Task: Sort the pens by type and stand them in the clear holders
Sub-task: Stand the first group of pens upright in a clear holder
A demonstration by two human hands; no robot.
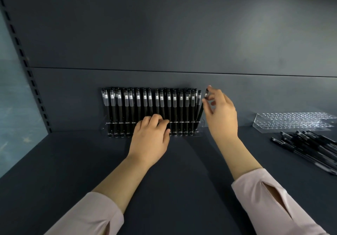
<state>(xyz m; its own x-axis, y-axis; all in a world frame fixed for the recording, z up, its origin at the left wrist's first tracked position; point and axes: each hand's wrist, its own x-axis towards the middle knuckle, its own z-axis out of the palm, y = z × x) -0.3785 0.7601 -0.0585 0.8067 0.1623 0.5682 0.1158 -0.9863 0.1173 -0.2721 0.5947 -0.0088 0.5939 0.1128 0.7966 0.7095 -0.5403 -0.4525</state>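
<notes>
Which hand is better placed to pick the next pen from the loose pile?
Right hand, once its pen is seated: the loose pile lies on its side; the left hand holds the filled holder.

Standing pens: pale bands under the caps, no lettering I can make out.
Held pen: same pale band, nothing legible.
Loose pens: print, if any, too blurred to read.
Empty holder: no readable mark.

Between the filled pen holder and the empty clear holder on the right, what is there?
Head view: only the right hand, pinching a pen at the filled holder's right end. Beyond it, bare dark shelf runs to the empty holder.
</notes>
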